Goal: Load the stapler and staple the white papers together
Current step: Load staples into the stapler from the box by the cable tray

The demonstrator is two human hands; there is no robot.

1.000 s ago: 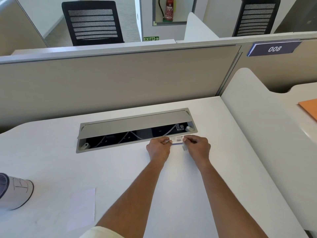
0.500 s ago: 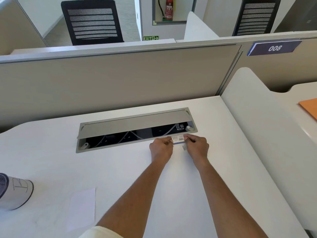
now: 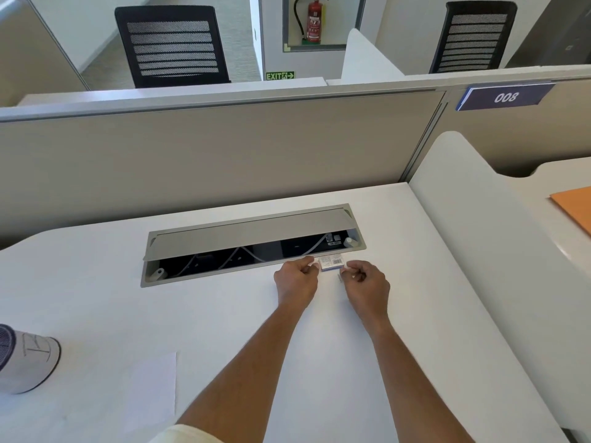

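A small white staple box (image 3: 331, 262) lies on the white desk (image 3: 224, 330) against the front rim of the cable tray (image 3: 252, 247). My left hand (image 3: 297, 282) pinches the box's left end with thumb and forefinger. A short grey staple strip (image 3: 339, 278) lies just in front of the box. My right hand (image 3: 367, 286) is beside the box's right end, its fingers curled and its fingertips closed on the strip. A sheet of white paper (image 3: 153, 388) lies flat at the lower left. No stapler is in view.
A grey-white round object (image 3: 28, 359) lies at the desk's left edge. The cable tray's lid stands open, showing cables. A beige partition (image 3: 224, 155) closes off the back, and a white divider (image 3: 479, 235) the right. An orange folder (image 3: 575, 206) lies on the neighbouring desk.
My right hand let go of the box's right end and drew back slightly toward the staple strip. The box came down onto the desk. My left hand stays at its left end.
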